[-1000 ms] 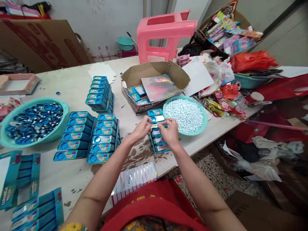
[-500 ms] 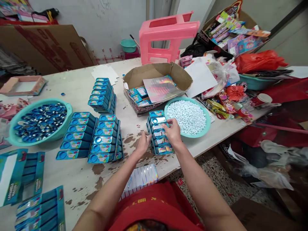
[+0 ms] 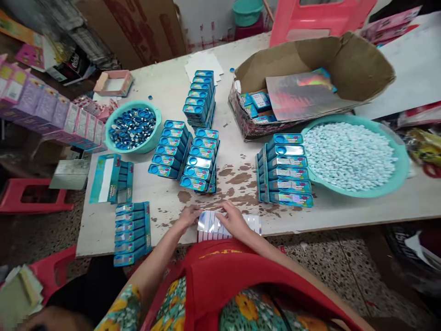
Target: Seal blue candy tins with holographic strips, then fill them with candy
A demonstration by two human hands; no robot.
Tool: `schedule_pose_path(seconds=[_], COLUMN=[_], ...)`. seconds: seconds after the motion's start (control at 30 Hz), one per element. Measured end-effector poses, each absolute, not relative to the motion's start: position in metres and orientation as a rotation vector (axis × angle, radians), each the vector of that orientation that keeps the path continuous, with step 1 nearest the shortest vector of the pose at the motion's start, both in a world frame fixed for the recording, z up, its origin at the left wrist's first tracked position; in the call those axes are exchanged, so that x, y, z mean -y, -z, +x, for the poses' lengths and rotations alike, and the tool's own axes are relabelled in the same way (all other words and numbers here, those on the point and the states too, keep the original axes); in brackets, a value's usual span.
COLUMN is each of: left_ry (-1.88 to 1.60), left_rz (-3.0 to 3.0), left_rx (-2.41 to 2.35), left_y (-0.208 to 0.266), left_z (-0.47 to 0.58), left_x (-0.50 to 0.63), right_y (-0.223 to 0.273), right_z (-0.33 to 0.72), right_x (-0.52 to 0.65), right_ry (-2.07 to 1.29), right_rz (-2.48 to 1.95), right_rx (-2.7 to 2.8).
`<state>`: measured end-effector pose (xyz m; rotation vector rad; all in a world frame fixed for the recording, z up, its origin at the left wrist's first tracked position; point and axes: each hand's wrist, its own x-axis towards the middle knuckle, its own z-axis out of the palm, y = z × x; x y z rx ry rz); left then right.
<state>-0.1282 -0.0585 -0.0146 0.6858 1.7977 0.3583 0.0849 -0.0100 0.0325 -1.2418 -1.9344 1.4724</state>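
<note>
At the table's front edge lies a sheet of shiny silvery strips, close against my red apron. My left hand is at the sheet's upper left corner, its fingers bent and pinched together there. Over the middle of the sheet is my right hand, its thumb and fingers apart, with nothing visible between them. A row of blue boxes with round recesses stands to the right, away from both hands. Some of these boxes carry silvery strips on their faces. Other rows of blue boxes stand beyond my left hand.
A basin of pale pellets stands at the right, beside an open carton. A basin of blue-and-silver caps is at the left. More blue boxes lie at the near left. Part of another person shows at bottom left.
Both hands have left the row of blue boxes on the right and come back to the strip sheet. My view has turned left and tilted down.
</note>
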Motion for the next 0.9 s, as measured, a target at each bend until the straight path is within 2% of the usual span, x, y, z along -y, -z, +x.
schedule_pose_path(seconds=[0.17, 0.6, 0.73, 0.9], left_ry=[-0.472, -0.492, -0.469, -0.503], left_rz=[0.527, 0.526, 0.571, 0.759], left_rx=[-1.652, -1.759, -1.828, -1.976], left_y=[0.016, 0.018, 0.016, -0.008], left_z=[-0.127, -0.129, -0.127, -0.122], left_x=[0.058, 0.063, 0.057, 0.062], right_y=[0.000, -0.001, -0.010, -0.029], right_z=[0.051, 0.033, 0.032, 0.038], right_x=[0.011, 0.033, 0.030, 0.022], right_ry=[-1.492, -1.315, -1.221, -1.355], right_rz=[-1.258, -0.975, -1.039, -1.111], right_rx=[2.257, 2.792, 2.745, 2.490])
